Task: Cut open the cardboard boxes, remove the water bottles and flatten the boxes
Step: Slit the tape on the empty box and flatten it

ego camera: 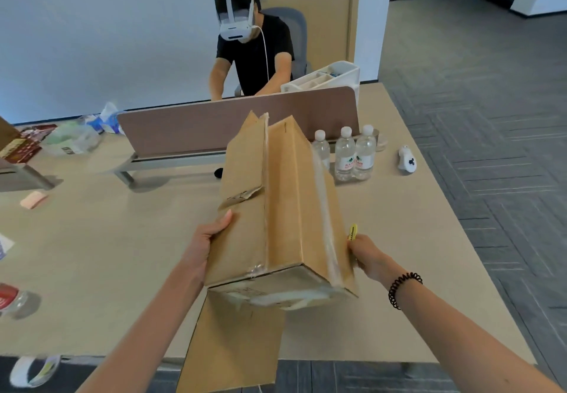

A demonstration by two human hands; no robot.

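Note:
A long brown cardboard box [285, 208] is held up over the table between both hands, its taped seams facing me and loose flaps hanging at the far and near ends. My left hand [211, 236] grips its left side, thumb on top. My right hand [365, 251] is at the box's right edge and holds a yellow cutter [352, 232] that sticks up above the fingers. Three water bottles [349, 154] with white caps stand on the table behind the box.
A beige table [107, 254] carries a brown divider panel [214, 128], a white controller [406, 159], a pink block [33, 199], plastic bags [73, 137] and a red-labelled bottle [15, 300]. A person in a headset [245, 39] sits beyond the divider. Grey carpet lies right.

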